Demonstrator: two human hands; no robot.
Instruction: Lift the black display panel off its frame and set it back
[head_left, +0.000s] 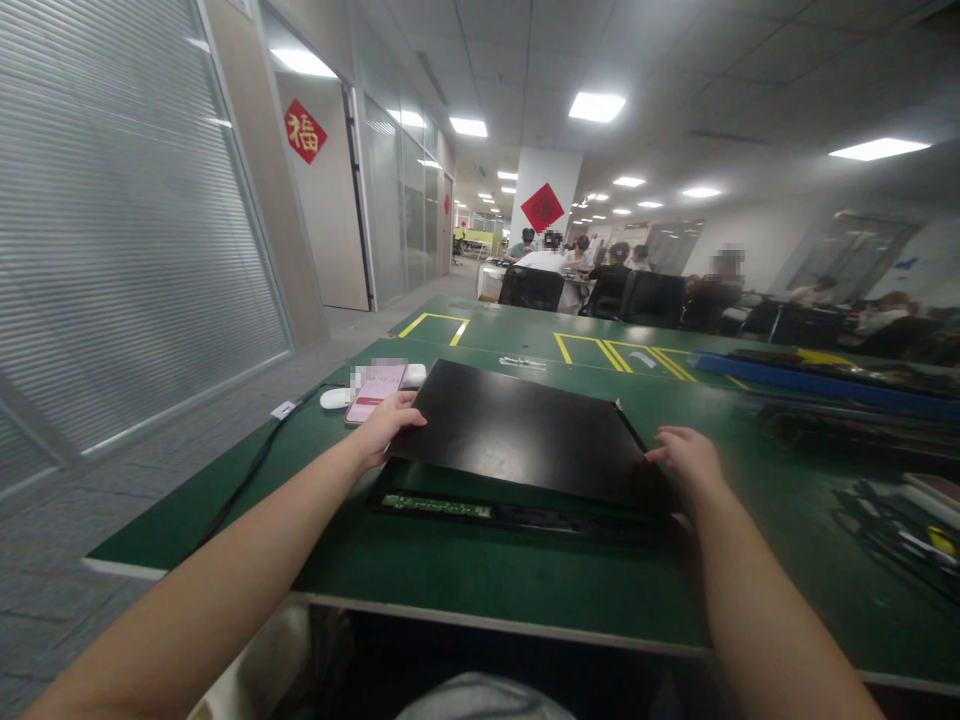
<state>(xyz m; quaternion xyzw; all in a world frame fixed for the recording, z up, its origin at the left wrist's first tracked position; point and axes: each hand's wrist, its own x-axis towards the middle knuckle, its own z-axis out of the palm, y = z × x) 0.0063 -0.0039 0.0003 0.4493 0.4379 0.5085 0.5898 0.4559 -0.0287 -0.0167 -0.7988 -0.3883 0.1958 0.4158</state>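
A flat black panel (517,430) lies in front of me on the green table (465,560), its near edge raised off the surface. My left hand (390,425) grips the panel's left edge. My right hand (686,455) holds its right edge near the front corner. Under the lifted near edge a dark frame with a green circuit strip (439,506) shows on the table.
A pink phone (375,392) and a white device (335,398) with a black cable (247,480) lie left of the panel. Blue and black parts (817,385) crowd the table's right side. Several people sit at desks (600,285) in the background. A glass wall runs along the left.
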